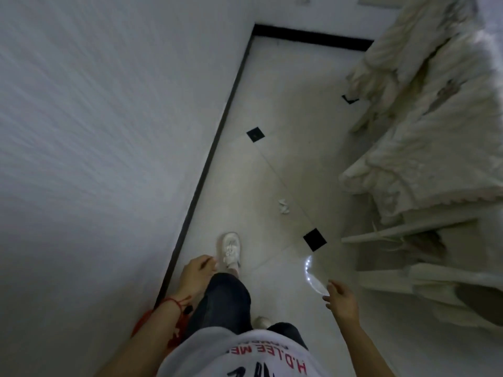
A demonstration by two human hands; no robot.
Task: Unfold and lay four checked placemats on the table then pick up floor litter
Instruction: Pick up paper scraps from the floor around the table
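So this looks like the litter part of the job, not the placemat part. No placemats or tabletop in view at all, so I can't say how that half stands. The person is walking down a narrow strip of tiled floor (272, 170) between a white wall (109, 131) and some cream fabric-draped furniture (435, 148).

The litter is a small crumpled white scrap (284, 206) on the tile, ahead of both hands and well apart from them, roughly between the two but a bit nearer the right one's side. It's a short way ahead of the white shoe (230, 250) that's stepping forward.

Left hand (196, 274) hangs by the thigh, fingers loosely curled, nothing in it as far as I can tell. Right hand (340, 297) is out to the side, fingers relaxed and spread, also empty.

Next move, I'd guess: another step or so, then bend or crouch and reach down and forward. The scrap looks light and small, so a fingertip pinch should do it. The frame's blurry, so I can't tell exactly what it's made of.
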